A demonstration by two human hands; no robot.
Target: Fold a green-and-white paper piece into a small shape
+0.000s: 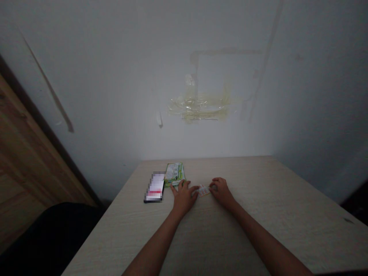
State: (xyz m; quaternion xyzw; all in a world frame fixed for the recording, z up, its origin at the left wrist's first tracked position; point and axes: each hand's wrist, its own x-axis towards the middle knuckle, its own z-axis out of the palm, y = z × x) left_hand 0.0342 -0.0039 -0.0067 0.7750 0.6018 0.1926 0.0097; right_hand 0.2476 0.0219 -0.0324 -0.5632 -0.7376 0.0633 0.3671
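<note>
Card (204, 190): small, pale, with reddish print – lies at or just above the desk, between the two hands, right of the green packets. Print too small to read.
Left hand (185, 194): palm down, outer fingers spread wide, reaching to the near edge of the green packets. Digits on its right side are at the card's left end. Cannot tell whether they pinch it or only rest on it.
Right hand (222, 192): fingers bent, narrower than the left hand, tips at the card's right end. Cannot tell if the grip is closed on it.
Green packets (174, 172): flat, green and white, seemingly stacked – on the far left part of the desk, just beyond the left hand. Text on top not readable.
Phone (155, 188): face up, dark edge, left of the left hand, just beside the packets. Screen lit but pixelated, with a red band towards the near end.
Desk (258, 195): pale wood grain, far edge at the wall. Small dark mark near the right edge.
Wall (115, 76): grey-white, stained. Clear tape (201, 107) stuck on it beyond the hands, shiny and wrinkled.
Wooden panel (25, 153): brown, at far left, leaning in view.
Dark shape (54, 234): near left, beside the desk, too dark to identify.
</note>
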